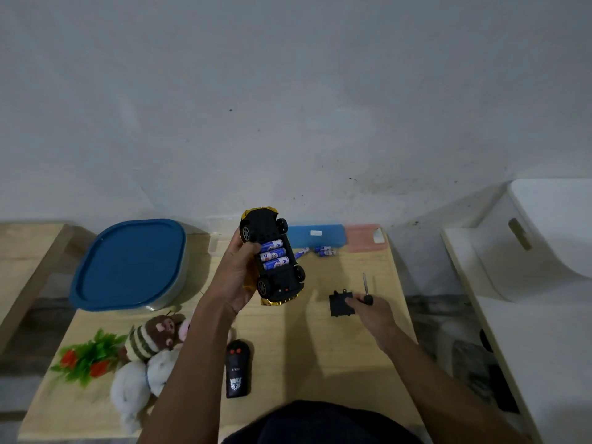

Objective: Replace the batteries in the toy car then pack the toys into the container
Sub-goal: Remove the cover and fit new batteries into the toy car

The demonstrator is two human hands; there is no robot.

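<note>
While the left hand (237, 277) is gripping it, toy car (281, 278): hanging belly-up over the table's (304, 363) middle, three batteries (274, 254) showing.
Left fingers (247, 250): curling round the car's side.
Right hand (371, 314): pinching the screwdriver (365, 283), beside the battery cover (339, 306).
Container (128, 264): sitting lidded at the far left corner.

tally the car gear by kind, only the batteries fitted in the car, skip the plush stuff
toy car: 1
fitted batteries: 3
battery cover: 1
screwdriver: 1
remote control: 1
total: 7
</note>
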